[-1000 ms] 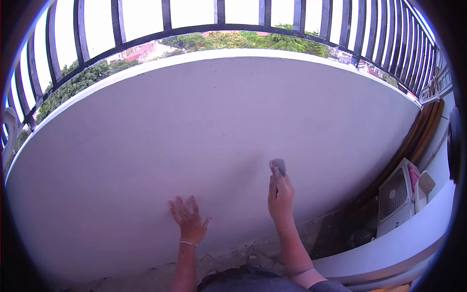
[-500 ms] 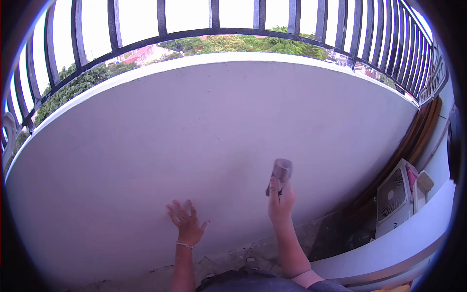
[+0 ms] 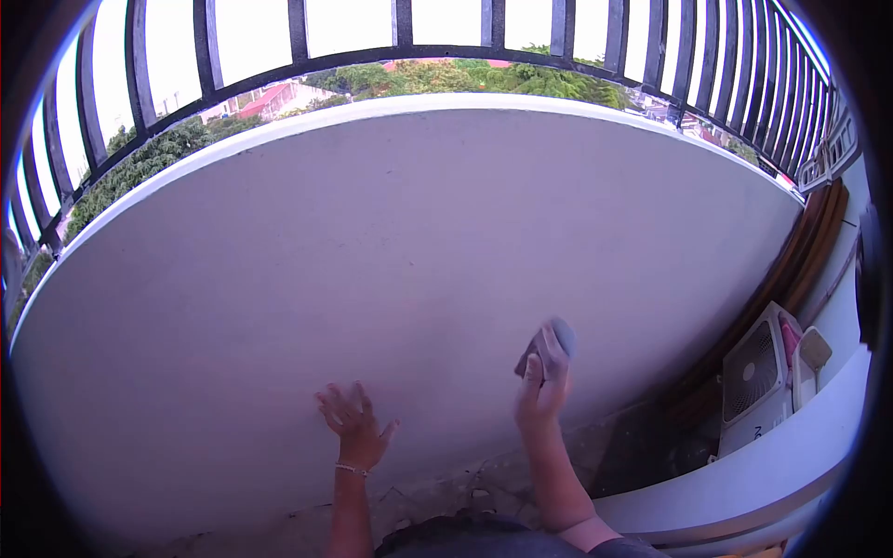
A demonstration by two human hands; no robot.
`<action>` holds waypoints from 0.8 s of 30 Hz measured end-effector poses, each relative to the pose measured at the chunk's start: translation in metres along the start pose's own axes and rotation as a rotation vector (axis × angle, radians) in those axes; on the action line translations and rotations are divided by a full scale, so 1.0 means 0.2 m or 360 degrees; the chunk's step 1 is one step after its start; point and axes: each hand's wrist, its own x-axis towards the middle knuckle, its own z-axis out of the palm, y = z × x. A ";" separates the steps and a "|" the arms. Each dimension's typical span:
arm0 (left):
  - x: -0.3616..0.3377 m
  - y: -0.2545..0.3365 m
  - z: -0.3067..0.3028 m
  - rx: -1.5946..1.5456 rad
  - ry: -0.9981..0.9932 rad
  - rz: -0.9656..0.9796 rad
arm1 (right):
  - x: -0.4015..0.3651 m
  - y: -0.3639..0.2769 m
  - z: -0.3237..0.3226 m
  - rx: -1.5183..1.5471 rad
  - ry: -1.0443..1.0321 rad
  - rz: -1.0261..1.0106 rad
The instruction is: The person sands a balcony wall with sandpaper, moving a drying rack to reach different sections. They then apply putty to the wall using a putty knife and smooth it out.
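Low on the pale wall (image 3: 446,232), my left hand (image 3: 358,430) lies with its fingers spread and holds nothing; a bracelet circles its wrist. To the right, my right hand (image 3: 541,395) is closed around a folded grey-brown sheet (image 3: 549,342), thumb on the near face and fingers partly hidden behind it. The sheet overlaps the wall in this view, and motion blurs its edges; its exact material I cannot tell.
Dark metal railing (image 3: 400,28) runs above the wall's white ledge (image 3: 446,102), with trees and roofs beyond. At the right stand an air-conditioner outdoor unit (image 3: 752,377), brown boards (image 3: 819,232) and a curved white surface (image 3: 744,488).
My right hand has shifted slightly down and right, and the sheet in it has tilted over to the right. My left hand stays in nearly the same place.
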 end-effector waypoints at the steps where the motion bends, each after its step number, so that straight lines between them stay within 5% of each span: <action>1: -0.01 0.00 0.01 -0.0005 0.0008 -0.0009 | -0.01 0.08 0.04 -0.0208 -0.0289 0.0223; 3: -0.01 0.00 0.04 -0.0012 0.0038 0.0005 | -0.02 0.20 0.09 -0.0619 -0.0862 0.0675; 4: 0.00 -0.01 0.04 -0.0009 0.0062 0.0016 | -0.05 0.19 0.05 -0.0872 -0.1043 0.0563; 8: -0.01 -0.01 0.02 -0.0024 -0.0063 -0.0051 | -0.18 0.11 -0.18 -0.0476 -0.1704 0.0292; 11: 0.01 0.01 0.04 -0.0011 -0.0106 -0.0106 | 0.04 -0.22 -0.18 -0.0459 -0.1426 0.0550; 16: 0.04 0.02 0.06 0.0020 -0.0153 -0.0186 | 0.13 -0.09 0.00 -0.0495 -0.0710 0.0795; 19: 0.05 0.03 0.03 0.0007 -0.0258 -0.0189 | 0.01 0.18 0.04 -0.1029 -0.1445 0.0514; 22: 0.05 -0.01 0.05 0.0003 -0.0375 -0.0212 | 0.00 0.10 -0.03 -0.0976 -0.1437 0.0533; 24: 0.06 -0.01 0.07 0.0033 -0.0338 -0.0208 | 0.11 -0.06 0.01 -0.0680 -0.0975 0.0589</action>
